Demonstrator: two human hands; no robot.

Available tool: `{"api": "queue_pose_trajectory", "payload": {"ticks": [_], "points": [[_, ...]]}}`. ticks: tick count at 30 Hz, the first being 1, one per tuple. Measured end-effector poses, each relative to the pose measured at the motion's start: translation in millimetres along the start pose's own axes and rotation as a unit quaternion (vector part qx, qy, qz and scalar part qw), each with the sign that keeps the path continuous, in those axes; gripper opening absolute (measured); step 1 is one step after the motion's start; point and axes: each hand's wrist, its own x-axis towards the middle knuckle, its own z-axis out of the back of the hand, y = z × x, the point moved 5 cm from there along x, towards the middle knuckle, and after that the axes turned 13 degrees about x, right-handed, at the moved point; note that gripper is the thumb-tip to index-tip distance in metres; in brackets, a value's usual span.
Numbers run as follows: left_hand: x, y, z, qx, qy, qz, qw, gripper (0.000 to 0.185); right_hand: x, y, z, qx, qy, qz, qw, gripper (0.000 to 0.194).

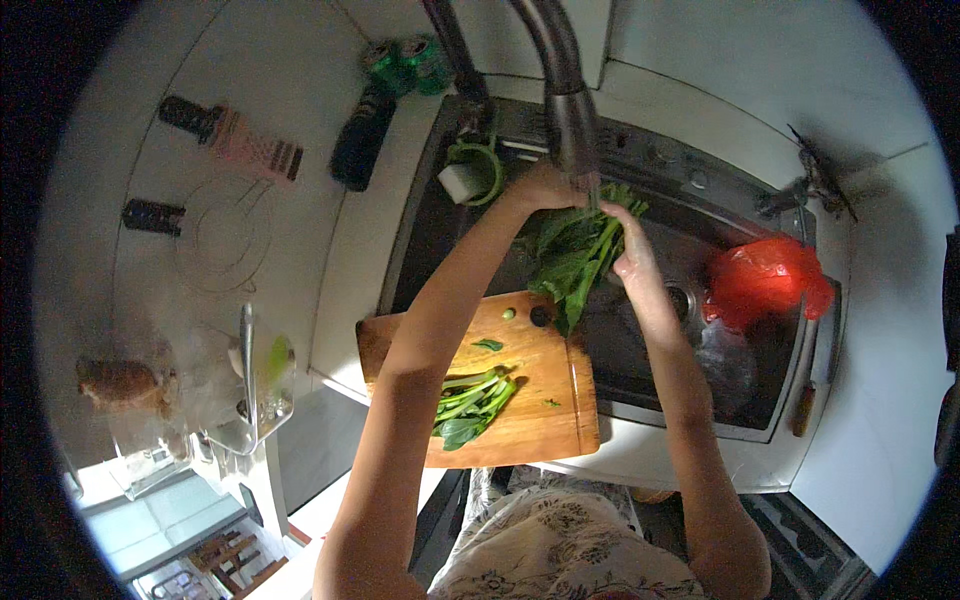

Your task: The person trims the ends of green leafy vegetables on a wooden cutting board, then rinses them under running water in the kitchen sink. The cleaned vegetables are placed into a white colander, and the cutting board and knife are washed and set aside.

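Under the spout of the faucet point(566, 120), a bunch of leafy greens point(577, 259) hangs over the dark sink, leaves pointing down. My left hand point(553, 187) grips its stem end from the left, partly behind the spout. On the other side my right hand point(634, 247) holds the stems, thumb and fingers around them. Water seems to run from the spout onto the greens. Nearer to me lies a wooden cutting board point(547, 382) across the sink's front left edge. Cut greens point(476, 405) rest on it, partly hidden by my left forearm.
A red plastic bag point(765, 277) sits in the right of the sink point(630, 367), beside a clear bag point(724, 360). A knife point(814, 375) lies along the right rim. A white cup point(465, 182) stands back left. Bottles, green cans point(424, 64) and a metal caddy point(259, 412) occupy the left counter.
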Motion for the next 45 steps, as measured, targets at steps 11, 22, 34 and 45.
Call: {"api": "queue_pose_trajectory", "payload": {"ticks": [11,22,34,45], "points": [[-83.5,-27.9,42.7,0.114,-0.197,0.057,0.972,0.018,33.9,-38.8,-25.9,0.220,0.056,-0.054,0.973,0.048],[-215.0,-57.3,19.0,0.175,0.036,0.200,0.963,0.054,37.3,-33.8,-9.3,0.061,-0.102,-0.100,0.988,0.086],[-300.5,-55.0,-21.8,-0.010,0.282,0.170,0.944,0.066,46.7,-49.7,19.2,0.158,-0.038,-0.108,0.981,0.047],[-235.7,-58.0,29.7,-0.293,0.196,0.091,0.931,0.053,27.7,-40.6,24.5,0.139,-0.113,-0.119,0.977,0.029]]}}
